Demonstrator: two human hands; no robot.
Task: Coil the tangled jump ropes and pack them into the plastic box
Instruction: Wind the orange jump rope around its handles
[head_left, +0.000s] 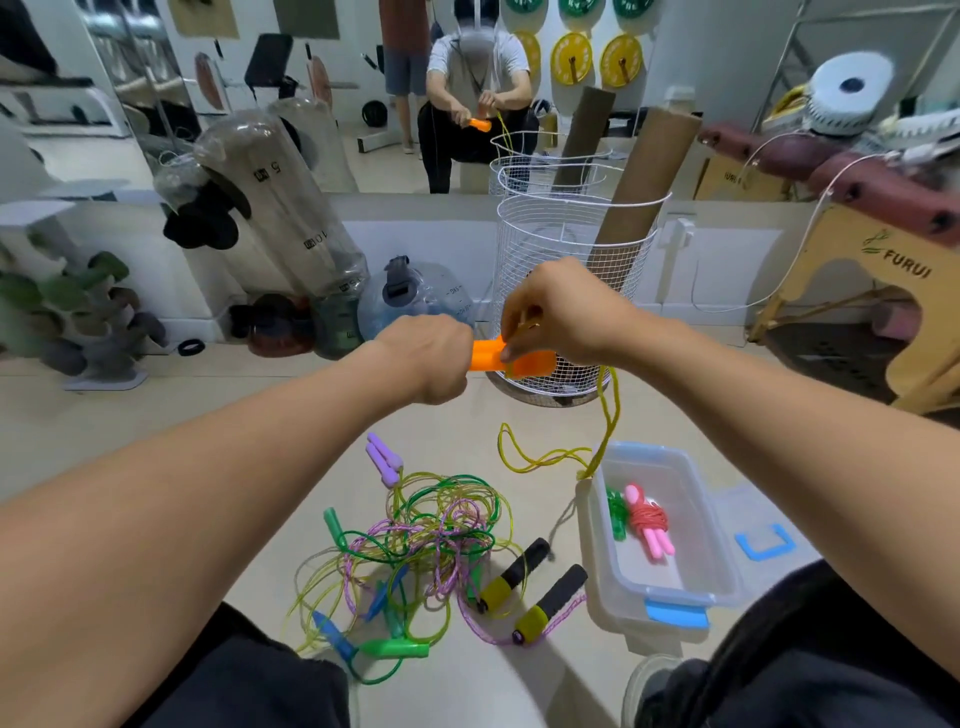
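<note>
The person sits low over the pale tiled floor (234, 431), arms stretched forward. The left hand (426, 358) is wrapped in a fist around one end of a pair of orange plastic jump-rope handles (511, 359), held level in the air. The right hand (563, 306) comes in from above, its thumb and fingers pinching at the far end of those handles, where the thin yellow rope (608, 410) leaves them. That rope hangs down from the hands, loops loosely on the floor and meets the far left corner of the clear plastic box (719, 564) with blue latches.

The box stands open on the floor in front of the right knee. Inside it lie a coiled red rope with pink handles (649, 519) and, touching it on the left, a green rope bundle (617, 512).

Left of the box sprawls a tangled heap of ropes (431, 540), green, yellow and pink-speckled strands crossing one another, with purple handles (383, 460) at its far edge, green and blue handles (363, 642) at its near edge, and two black foam handles with yellow bands (530, 587) between heap and box.

A white wire basket (566, 291) stands behind the hands against the mirrored wall.
</note>
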